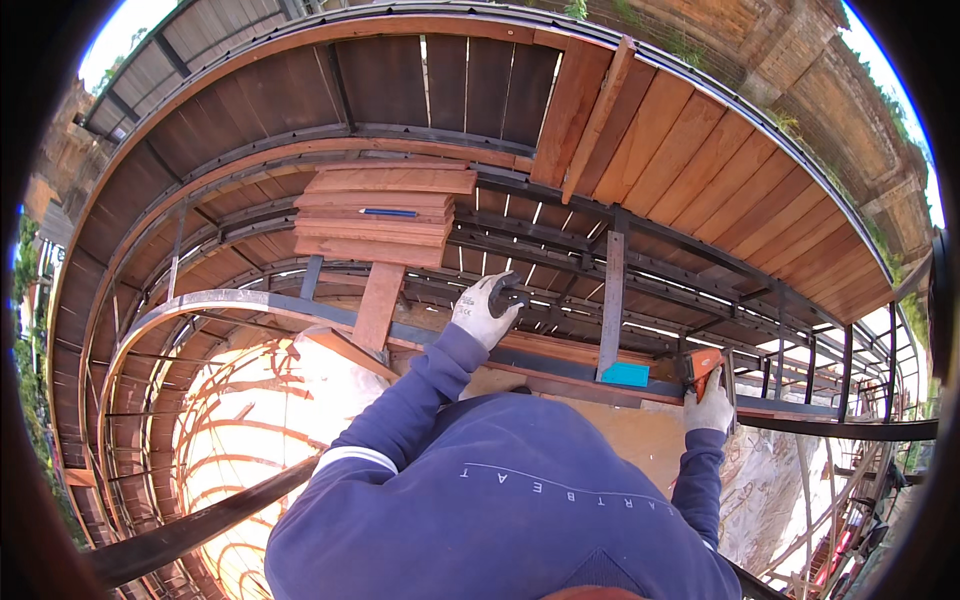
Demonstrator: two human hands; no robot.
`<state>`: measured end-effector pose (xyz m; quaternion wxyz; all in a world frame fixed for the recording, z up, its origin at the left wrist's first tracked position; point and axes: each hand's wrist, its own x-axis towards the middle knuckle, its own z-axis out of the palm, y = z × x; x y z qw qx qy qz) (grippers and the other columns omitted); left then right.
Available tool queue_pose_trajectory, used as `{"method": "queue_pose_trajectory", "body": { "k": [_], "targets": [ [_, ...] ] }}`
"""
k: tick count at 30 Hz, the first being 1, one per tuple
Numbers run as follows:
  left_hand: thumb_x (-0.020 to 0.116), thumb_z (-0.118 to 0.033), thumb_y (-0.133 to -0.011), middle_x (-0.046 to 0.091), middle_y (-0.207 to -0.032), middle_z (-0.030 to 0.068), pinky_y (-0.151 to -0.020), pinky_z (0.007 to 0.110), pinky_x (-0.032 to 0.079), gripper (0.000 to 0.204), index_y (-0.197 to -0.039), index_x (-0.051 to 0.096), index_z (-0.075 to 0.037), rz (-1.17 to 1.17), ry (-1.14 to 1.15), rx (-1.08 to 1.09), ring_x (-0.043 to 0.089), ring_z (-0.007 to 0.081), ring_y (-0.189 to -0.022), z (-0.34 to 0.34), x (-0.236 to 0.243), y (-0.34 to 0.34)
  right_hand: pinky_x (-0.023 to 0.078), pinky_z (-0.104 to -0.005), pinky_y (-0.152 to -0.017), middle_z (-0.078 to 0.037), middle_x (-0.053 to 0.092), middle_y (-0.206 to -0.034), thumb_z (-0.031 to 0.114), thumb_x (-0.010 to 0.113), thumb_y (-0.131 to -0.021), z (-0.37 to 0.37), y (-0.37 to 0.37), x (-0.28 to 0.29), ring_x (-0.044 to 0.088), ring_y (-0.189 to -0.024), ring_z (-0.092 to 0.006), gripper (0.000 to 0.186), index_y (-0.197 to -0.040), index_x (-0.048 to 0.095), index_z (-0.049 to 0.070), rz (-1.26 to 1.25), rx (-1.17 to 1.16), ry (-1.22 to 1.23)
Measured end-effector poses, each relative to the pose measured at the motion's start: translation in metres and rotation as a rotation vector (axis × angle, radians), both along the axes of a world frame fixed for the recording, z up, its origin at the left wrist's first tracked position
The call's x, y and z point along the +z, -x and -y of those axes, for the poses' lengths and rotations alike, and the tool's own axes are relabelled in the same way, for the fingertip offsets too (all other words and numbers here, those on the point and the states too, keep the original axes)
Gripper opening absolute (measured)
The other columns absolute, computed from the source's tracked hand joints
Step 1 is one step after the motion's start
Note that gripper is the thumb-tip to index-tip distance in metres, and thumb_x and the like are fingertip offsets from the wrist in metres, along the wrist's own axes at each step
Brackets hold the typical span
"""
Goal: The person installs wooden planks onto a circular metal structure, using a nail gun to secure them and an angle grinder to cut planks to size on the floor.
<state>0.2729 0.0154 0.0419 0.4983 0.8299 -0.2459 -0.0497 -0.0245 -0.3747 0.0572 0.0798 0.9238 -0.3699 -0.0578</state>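
Note:
My left hand (487, 309), in a white glove with dark fingertips, hovers over the dark metal frame with fingers curved and apart; nothing shows between them. On the right, my gloved right hand (709, 405) grips an orange-and-black nail gun (706, 368) at the frame's edge. Between the hands, a small teal block (625, 375) lies at the foot of an upright metal bar (612, 300). A stack of reddish wooden boards (372, 228) sits beyond my left hand, with a blue pencil (388, 212) on top.
Fitted wooden planks (715, 160) line the far right, with a loose strip (600, 120) across them. A single board (379, 305) slants below the stack. Curved metal rails (215, 298) sweep left, and gaps show between the frame's bars. A brick wall (800, 70) stands behind.

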Motion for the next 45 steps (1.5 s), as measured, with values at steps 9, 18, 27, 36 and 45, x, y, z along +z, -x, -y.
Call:
{"method": "queue_pose_trajectory", "body": {
  "k": [9, 18, 27, 36, 45],
  "targets": [
    [0.065, -0.055, -0.089, 0.066, -0.127, 0.0202, -0.103, 0.043, 0.049, 0.075, -0.139, 0.051, 0.000, 0.024, -0.415, 0.082, 0.063, 0.0354, -0.119, 0.121, 0.029, -0.112, 0.055, -0.0493, -0.077, -0.018, 0.066, -0.097, 0.024, 0.071, -0.075, -0.004, 0.010, -0.002, 0.068, -0.086, -0.0380, 0.083, -0.153, 0.042, 0.014, 0.088, 0.014, -0.048],
    [0.061, -0.055, -0.093, 0.073, -0.113, 0.0192, -0.095, 0.042, 0.054, 0.057, -0.116, 0.070, -0.003, 0.019, -0.674, 0.058, 0.070, 0.0329, -0.109, 0.188, 0.019, -0.167, 0.053, -0.0489, -0.076, -0.018, 0.065, -0.095, 0.018, 0.072, -0.076, -0.007, 0.011, -0.001, 0.068, -0.085, -0.0375, 0.082, -0.152, 0.044, 0.015, 0.107, -0.058, -0.073],
    [0.054, -0.054, -0.094, 0.073, -0.108, 0.0225, -0.092, 0.044, 0.055, 0.056, -0.106, 0.075, -0.003, 0.087, -0.785, 0.135, 0.071, 0.0351, -0.104, 0.188, -0.002, -0.177, 0.053, -0.0459, -0.070, -0.015, 0.067, -0.086, 0.020, 0.071, -0.074, -0.012, 0.010, -0.002, 0.069, -0.076, -0.0335, 0.073, -0.144, 0.053, 0.010, 0.190, 0.021, 0.028],
    [0.055, -0.052, -0.095, 0.073, -0.110, 0.0196, -0.093, 0.043, 0.055, 0.053, -0.109, 0.073, -0.004, 0.075, -0.724, 0.191, 0.070, 0.0328, -0.106, 0.191, -0.002, -0.164, 0.051, -0.0446, -0.074, -0.014, 0.067, -0.092, 0.020, 0.075, -0.073, -0.010, 0.007, -0.003, 0.068, -0.081, -0.0326, 0.080, -0.148, 0.048, 0.010, 0.122, -0.015, -0.034],
    [0.060, -0.047, -0.095, 0.075, -0.099, 0.0181, -0.086, 0.044, 0.056, 0.044, -0.102, 0.072, -0.005, 0.020, -0.516, 0.220, 0.073, 0.0331, -0.095, 0.187, -0.008, -0.148, 0.053, -0.0495, -0.074, -0.018, 0.066, -0.092, 0.018, 0.069, -0.077, -0.005, 0.010, -0.006, 0.068, -0.083, -0.0387, 0.079, -0.152, 0.044, 0.014, 0.158, 0.005, -0.059]
  ]
}}
